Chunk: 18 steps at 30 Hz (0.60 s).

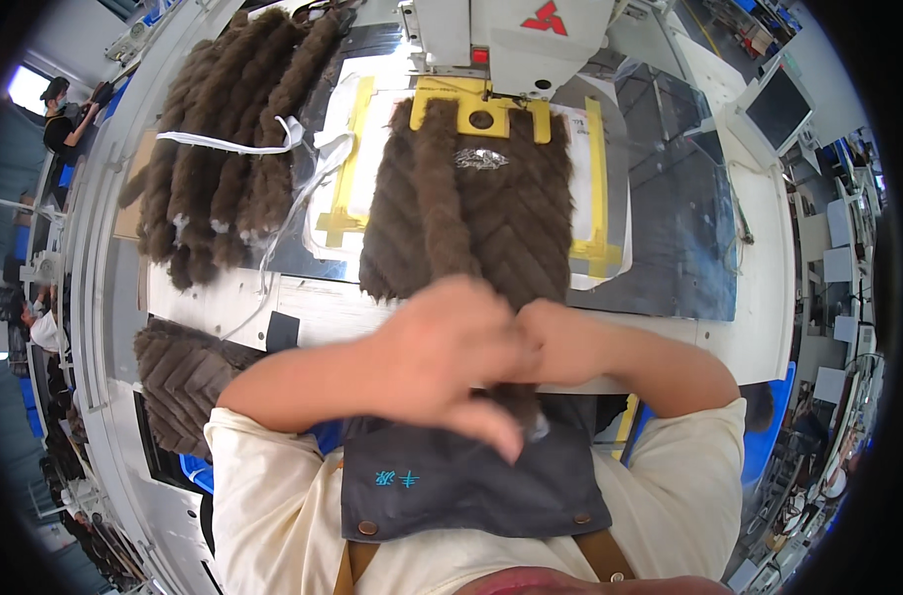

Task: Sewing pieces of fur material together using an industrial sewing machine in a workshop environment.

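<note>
A brown fur panel [521,218] with a chevron pattern lies under the sewing machine's yellow clamp plate [481,120]. Over its left half runs a long brown fur strip [442,198], down toward my hands. My left hand [461,347] covers the strip's lower stretch, thumb stuck out; motion blurs it and its fingers are mostly hidden. Against it, my right hand [543,342] is closed in a fist where the strip passes. Below both hands a furry end with a pale tip hangs before my dark apron [471,486]. A small silvery patch shows on the panel.
The white machine head [511,40] stands over the work. Bundled fur strips [228,129], tied with white bands, lie at the left. Another fur piece [189,382] sits near left. A metal sheet [670,208] and a monitor [777,104] are at the right.
</note>
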Motion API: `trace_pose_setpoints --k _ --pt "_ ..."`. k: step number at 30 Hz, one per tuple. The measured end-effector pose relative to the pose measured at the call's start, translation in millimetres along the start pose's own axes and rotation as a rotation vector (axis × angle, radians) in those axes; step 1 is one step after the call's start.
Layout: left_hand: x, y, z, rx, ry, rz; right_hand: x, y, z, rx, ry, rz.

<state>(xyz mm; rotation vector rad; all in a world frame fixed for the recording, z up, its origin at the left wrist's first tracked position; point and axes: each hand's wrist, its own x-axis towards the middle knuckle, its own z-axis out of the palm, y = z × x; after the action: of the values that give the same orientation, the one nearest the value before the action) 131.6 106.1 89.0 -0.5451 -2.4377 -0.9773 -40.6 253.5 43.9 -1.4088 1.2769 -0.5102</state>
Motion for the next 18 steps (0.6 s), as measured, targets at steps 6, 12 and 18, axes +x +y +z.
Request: trace_pose_setpoints --k 6,12,18 --pt "58.9 -70.1 -5.7 -0.197 -0.649 -0.442 -21.9 -49.2 -76.8 -0.516 0.2 0.198" --pt "74.3 -101.5 -5.5 -0.103 -0.383 -0.681 -40.3 -44.5 -114.3 -0.586 0.482 0.249" --pt "59.0 -115.5 20.1 -0.088 -0.109 -0.368 -33.3 -17.1 -114.4 -0.508 0.559 0.123"
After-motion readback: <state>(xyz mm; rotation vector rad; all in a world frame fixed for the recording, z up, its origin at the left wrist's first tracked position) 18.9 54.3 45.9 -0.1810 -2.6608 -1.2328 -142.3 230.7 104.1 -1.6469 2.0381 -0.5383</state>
